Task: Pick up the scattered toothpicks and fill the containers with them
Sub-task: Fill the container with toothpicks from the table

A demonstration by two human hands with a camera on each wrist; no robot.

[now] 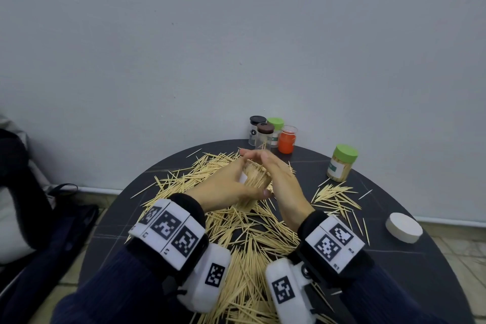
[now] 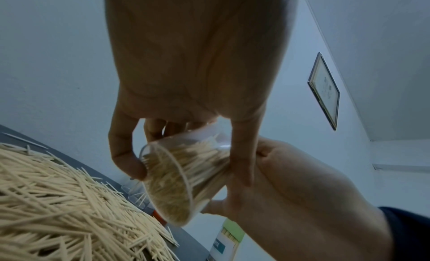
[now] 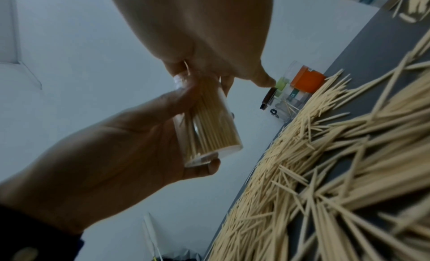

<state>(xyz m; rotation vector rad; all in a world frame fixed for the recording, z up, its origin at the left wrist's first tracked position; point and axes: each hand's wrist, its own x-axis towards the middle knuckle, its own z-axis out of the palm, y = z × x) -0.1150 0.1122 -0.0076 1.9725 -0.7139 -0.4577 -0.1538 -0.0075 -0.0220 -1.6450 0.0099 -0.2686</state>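
Loose toothpicks heap at table's near edge; left hand grips tilted jar, mouth facing right hand's flat pressed-together fingers.

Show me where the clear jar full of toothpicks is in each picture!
Head: centre of the picture, the clear jar sits between both hands above the table.
Left wrist: lower middle, clear jar with its mouth toward the camera.
Right wrist: middle, clear jar, base nearest.
Shared landmark: the orange container.
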